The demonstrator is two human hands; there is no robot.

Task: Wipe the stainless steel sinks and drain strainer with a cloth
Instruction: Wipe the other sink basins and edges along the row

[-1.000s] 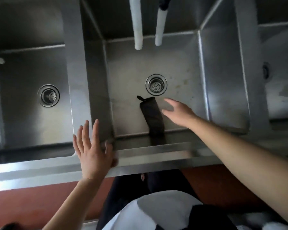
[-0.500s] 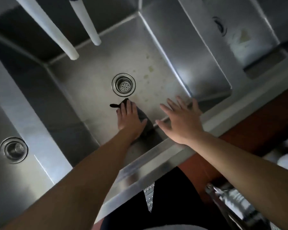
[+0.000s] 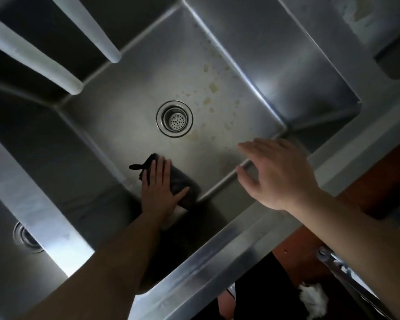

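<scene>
- Two hands are over the middle sink (image 3: 129, 125): the left hand (image 3: 158, 190) lies flat, fingers straight, pressing the dark cloth (image 3: 180, 183) onto the basin floor near the front wall; the right hand (image 3: 278, 173) hovers released, fingers spread, above the front-right corner, holding nothing.
- Risk: a flat palm may slide over the cloth without dragging it, so it could bunch against the front wall rather than scrub.
- Risk: the yellowish stains (image 3: 211, 88) lie beyond the drain strainer (image 3: 174, 118), well apart from the cloth; short strokes would likely miss them.
- Risk: the cloth's loose loop could snag on the strainer's rim as it passes.
- The middle sink holds only the cloth, strainer and stains; two white spouts (image 3: 56, 65) hang above its back.
- The left sink (image 3: 14, 262) shows its own drain (image 3: 27, 237), partly hidden, with nothing else visible inside.
</scene>
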